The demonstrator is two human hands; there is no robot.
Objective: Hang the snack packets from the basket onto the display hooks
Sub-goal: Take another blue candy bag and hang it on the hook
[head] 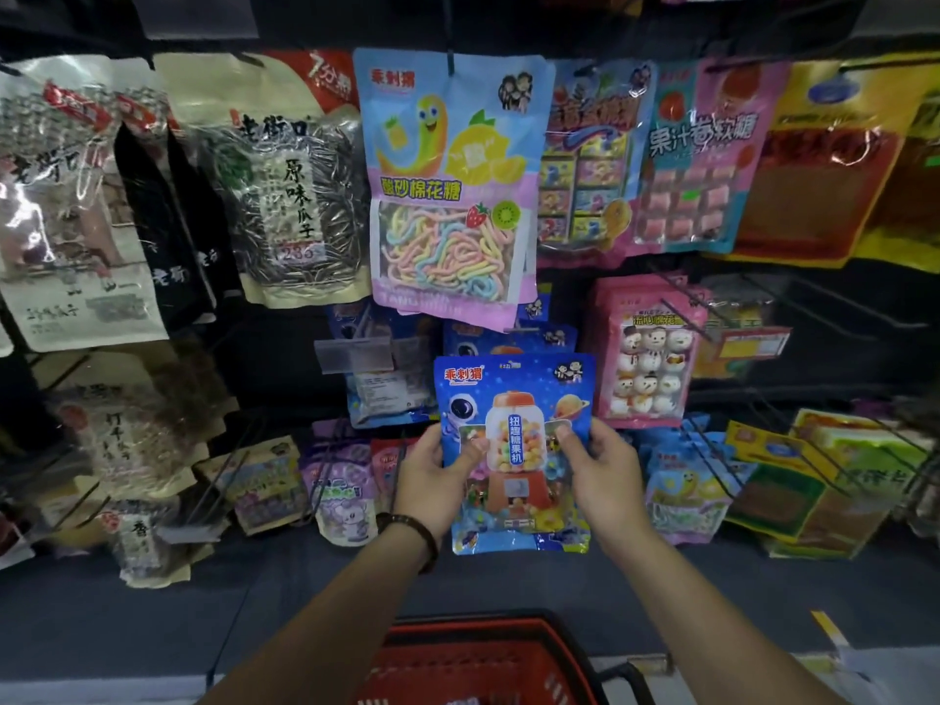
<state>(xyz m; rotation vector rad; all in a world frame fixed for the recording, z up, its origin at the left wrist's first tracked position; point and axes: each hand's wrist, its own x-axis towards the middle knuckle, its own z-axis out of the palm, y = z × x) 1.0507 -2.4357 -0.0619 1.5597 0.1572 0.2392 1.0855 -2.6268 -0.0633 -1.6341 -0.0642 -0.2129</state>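
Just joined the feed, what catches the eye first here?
A blue candy packet sits mid-frame, gripped at its sides by the left hand and right hand. Directly above hangs a large marshmallow packet with pastel ropes, and a red basket shows at the bottom edge.

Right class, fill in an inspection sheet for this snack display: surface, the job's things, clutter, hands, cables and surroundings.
Surface: dark display back panel carrying black wire hooks, most of them loaded.
Job's things: blue glossy gumball-machine snack packet held upright in front of the rack, not yet hung; red plastic basket below, contents hard to tell.
Clutter: nothing seen.
Hands: left hand and right hand each grip one side of the blue packet, thumbs on its front, the other fingers hidden behind it.
Cables: nothing seen.
Surroundings: pastel marshmallow packet hangs above; pink snowman packet to the right; clear sunflower-seed bags at left.
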